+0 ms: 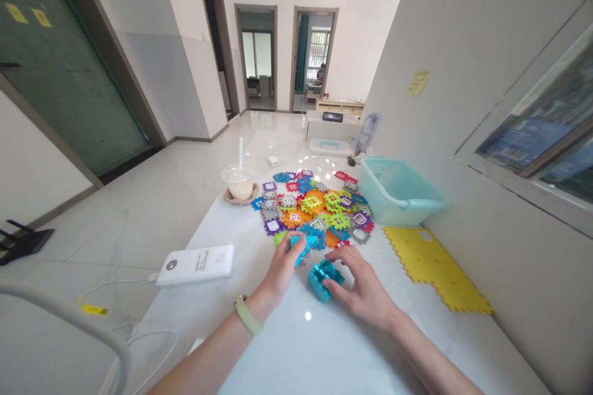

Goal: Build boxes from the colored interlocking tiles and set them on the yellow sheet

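Far left, on the table, I see a white power bank lying flat, with a white cable plugged into its left end and running off the table edge. Behind it, a clear cup with a straw stands upright on a saucer. The left hand, with a pale wristband on its wrist, rests at the near edge of the pile. Its fingers are curled closed around a blue tile, which is pinched between thumb and fingertips and sits just beside the nearest loose pieces. The pile is a flat spread of toothed plastic tiles in orange, green, purple, red, blue and grey, covering the middle of the table beyond both hands. Just right of the left hand, and near the blue tile, a blue block made of joined tiles sits on the table. The right hand grips it from the right side: fingers bent over its top and right face, thumb partly hidden, palm down. I cannot tell whether the block is lifted or touching the surface. Right of the pile, a teal bin stands upright against the wall. In front of the bin, a yellow mat with toothed edges lies flat along the wall. A yellow note is stuck to the wall above the bin.
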`<state>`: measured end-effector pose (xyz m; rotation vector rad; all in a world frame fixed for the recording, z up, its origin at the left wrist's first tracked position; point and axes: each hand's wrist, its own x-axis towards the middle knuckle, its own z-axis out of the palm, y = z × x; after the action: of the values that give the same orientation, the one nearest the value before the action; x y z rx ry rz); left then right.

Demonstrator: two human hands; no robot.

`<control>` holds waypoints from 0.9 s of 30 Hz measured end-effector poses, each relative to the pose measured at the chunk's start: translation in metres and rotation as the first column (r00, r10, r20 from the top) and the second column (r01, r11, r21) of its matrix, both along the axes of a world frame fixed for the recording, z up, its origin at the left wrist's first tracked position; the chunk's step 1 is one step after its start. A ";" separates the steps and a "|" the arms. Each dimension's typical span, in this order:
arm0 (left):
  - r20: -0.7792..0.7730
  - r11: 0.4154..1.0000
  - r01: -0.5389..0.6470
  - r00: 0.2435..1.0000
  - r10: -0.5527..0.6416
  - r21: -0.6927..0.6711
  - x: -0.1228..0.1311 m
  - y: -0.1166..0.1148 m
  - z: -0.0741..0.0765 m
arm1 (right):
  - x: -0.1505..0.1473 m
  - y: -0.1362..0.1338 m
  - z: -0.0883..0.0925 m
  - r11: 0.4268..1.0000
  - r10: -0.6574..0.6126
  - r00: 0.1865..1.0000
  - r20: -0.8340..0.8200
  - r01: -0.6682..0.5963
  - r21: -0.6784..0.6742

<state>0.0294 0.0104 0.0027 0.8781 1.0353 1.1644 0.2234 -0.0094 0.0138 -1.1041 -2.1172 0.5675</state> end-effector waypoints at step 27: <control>0.003 0.999 -0.013 1.000 0.013 0.048 0.000 0.002 0.002 | -0.019 0.015 0.029 0.993 0.109 0.964 0.244 -0.115 0.009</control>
<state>0.0289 0.0119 0.0042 0.9091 1.0160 1.2055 0.2045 0.0051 0.0426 -1.0927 -2.4042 0.4781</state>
